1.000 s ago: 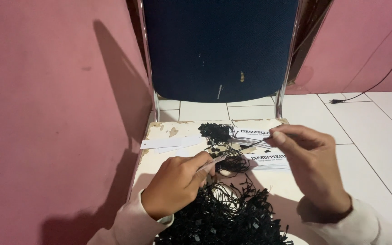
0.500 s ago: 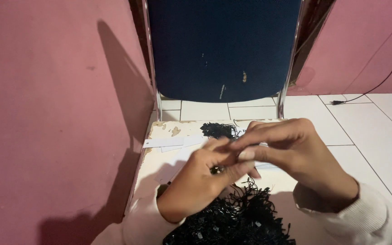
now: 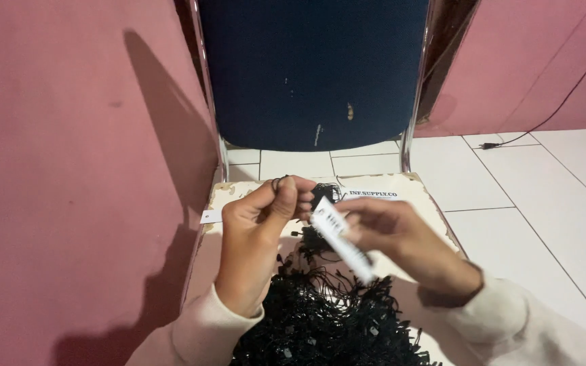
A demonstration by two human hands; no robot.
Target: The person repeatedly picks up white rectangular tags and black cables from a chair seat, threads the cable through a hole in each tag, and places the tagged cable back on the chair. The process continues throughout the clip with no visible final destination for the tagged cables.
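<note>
Hands now parted above the pile of black string loops (image 3: 327, 318). Left hand (image 3: 259, 234) pinched shut on a thin black loop (image 3: 278, 183); narrow white paper tag (image 3: 342, 239) gripped by closed right hand (image 3: 401, 237).

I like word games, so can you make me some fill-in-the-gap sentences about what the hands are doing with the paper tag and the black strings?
1. The right hand holds a white paper ____.
2. The left hand pinches a thin ____ string loop.
3. The pile of strings lies on a chair seat; its backrest is dark ____.
4. The wall on the left is ____.

Missing words: tag; black; blue; pink
</note>
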